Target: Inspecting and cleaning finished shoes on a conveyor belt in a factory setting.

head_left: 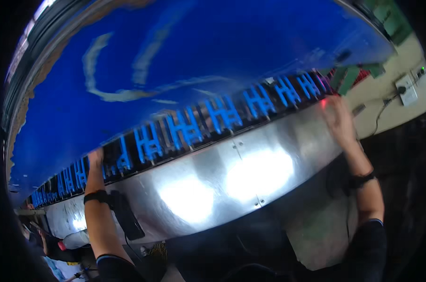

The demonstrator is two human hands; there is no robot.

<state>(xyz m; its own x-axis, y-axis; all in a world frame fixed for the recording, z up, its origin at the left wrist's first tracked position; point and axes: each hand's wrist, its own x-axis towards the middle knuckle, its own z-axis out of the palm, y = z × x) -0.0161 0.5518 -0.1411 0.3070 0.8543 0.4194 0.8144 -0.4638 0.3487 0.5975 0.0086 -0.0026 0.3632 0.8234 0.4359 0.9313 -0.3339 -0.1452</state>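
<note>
A large blue sheet [185, 66] with pale streaks fills the upper part of the head view and lies over a long machine. Along its near edge runs a dark rail with a row of several blue clips [222, 115]. My left hand [95, 157] reaches up to the rail at the left, fingers at the sheet's edge. My right hand [337, 117] presses on the sheet's edge at the right, by the last clips. Whether either hand grips the sheet is not clear. Both wrists wear dark bands.
Below the rail curves a shiny metal cover [232, 178] with bright reflections. A black flat object [128, 216] hangs by my left forearm. At the right, a beige wall carries a socket box [407, 89] and cables. Another person's hand [46, 239] shows at the lower left.
</note>
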